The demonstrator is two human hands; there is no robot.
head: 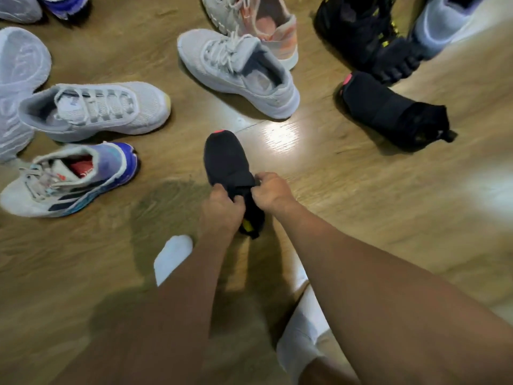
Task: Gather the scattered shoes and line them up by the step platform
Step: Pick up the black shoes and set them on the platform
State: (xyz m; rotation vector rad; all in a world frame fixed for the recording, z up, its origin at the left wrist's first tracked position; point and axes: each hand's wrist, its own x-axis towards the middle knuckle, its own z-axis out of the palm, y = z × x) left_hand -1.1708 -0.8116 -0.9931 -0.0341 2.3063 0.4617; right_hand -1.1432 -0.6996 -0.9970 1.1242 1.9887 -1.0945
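A black slip-on shoe (226, 162) with a red toe tip lies on the wooden floor in the middle, toe pointing away. My left hand (220, 208) and my right hand (273, 191) both grip its collar at the heel end. Its black mate (394, 112) lies on its side to the right. Two white sneakers (97, 109) (238, 72) sit to the left and at centre top. A white, purple and blue sneaker (72, 177) rests at the left. The step platform is not in view.
A pink-and-white shoe (266, 20), black shoes with yellow accents (366, 31) and a pale lilac shoe (444, 23) crowd the top. Pale soles (19, 79) lie at the far left. My white-socked feet (173, 257) (305, 337) stand below my hands.
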